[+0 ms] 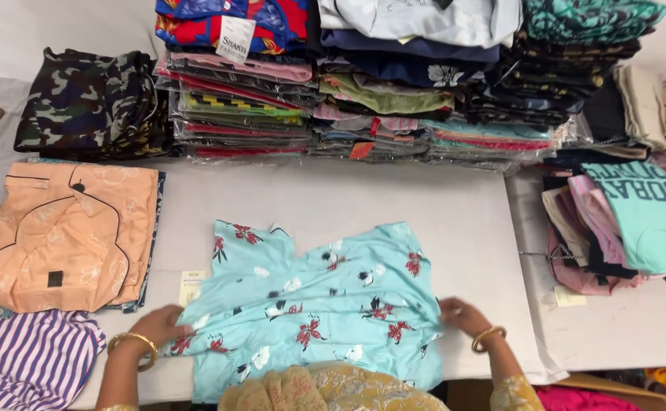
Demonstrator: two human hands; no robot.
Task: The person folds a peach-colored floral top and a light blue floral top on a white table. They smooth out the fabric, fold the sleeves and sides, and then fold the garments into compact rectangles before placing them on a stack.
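On the white table (394, 205), near its front edge, lay the light-blue floral garment (317, 304); the left hand (162, 326) gripped its left edge, the right hand (462, 316) pinched its right edge, below stacked packaged clothes (363, 84) behind.

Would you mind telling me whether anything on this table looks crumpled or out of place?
Only the light blue floral garment is rumpled, lying unfolded between the left hand and right hand. The surrounding stacks look neatly folded.
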